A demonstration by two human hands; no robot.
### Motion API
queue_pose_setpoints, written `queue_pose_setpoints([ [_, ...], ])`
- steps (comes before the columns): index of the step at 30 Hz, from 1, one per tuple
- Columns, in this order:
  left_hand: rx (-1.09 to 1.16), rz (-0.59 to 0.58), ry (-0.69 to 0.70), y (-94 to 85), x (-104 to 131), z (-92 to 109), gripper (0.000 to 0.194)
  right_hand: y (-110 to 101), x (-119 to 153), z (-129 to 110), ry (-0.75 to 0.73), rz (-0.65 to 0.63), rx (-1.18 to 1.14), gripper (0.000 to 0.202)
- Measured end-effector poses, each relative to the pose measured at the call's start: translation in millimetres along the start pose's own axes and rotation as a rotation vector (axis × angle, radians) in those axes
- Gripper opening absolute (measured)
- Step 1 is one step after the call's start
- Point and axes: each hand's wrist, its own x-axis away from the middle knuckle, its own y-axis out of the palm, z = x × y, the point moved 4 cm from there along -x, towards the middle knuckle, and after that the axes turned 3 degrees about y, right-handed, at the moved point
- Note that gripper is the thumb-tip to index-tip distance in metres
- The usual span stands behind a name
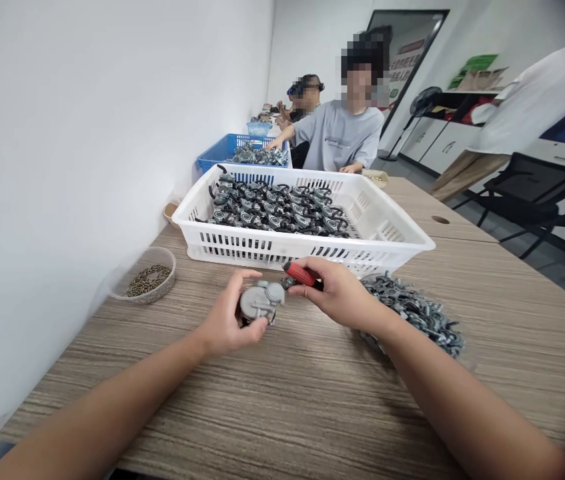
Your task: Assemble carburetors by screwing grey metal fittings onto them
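My left hand (pixel 232 313) is wrapped round a grey rounded part (pixel 257 301) with a smaller round lobe on its right side, held just above the table. My right hand (pixel 335 287) grips a screwdriver (pixel 302 273) by its red and black handle. Close to the right fingertips is a small dark metal piece (pixel 288 283); whether it is held or belongs to the tool, I cannot tell. Both hands are near each other, in front of a white plastic basket (pixel 282 250) with rows of grey and black parts (pixel 272 207).
A clear bowl (pixel 169 287) of small brass-coloured screws (pixel 149 280) stands left by the wall. Loose grey metal pieces (pixel 417 317) are heaped beyond my right forearm. Behind the white basket are a blue crate (pixel 212 157) and a seated person (pixel 339 137) reaching into it.
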Motion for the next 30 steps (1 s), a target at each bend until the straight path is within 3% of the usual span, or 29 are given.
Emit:
queue_pose_setpoints([
  [3, 0.436, 0.009, -0.217, 1.6, -1.4, -11.2, 0.066, -1.4, 3.2, -6.5, -0.015, -0.019, -0.011, 0.022],
  [7, 0.714, 0.048, -0.481, 7.8, -2.3, -23.6, 0.070, 1.5, 8.6, -17.6, -0.083, -0.051, -0.026, 0.018],
  [11, 0.745, 0.035, -0.733, 17.2, 1.6, -30.8, 0.069, 4.5, 9.4, -19.3, -0.099, -0.051, -0.037, 0.022],
  [15, 0.615, -0.013, -0.832, 23.1, 5.2, -32.8, 0.069, 6.3, 7.1, -13.8, -0.099, -0.042, -0.035, 0.024],
  [22, 0.133, -0.088, -0.723, 12.7, 3.9, -32.0, 0.072, 16.7, 4.7, -8.6, -0.088, -0.072, -0.020, 0.020],
  [30, -0.553, -0.056, -0.296, -15.0, -9.2, -7.5, 0.048, 23.8, 2.4, 2.4, -0.020, -0.072, -0.047, 0.020],
])
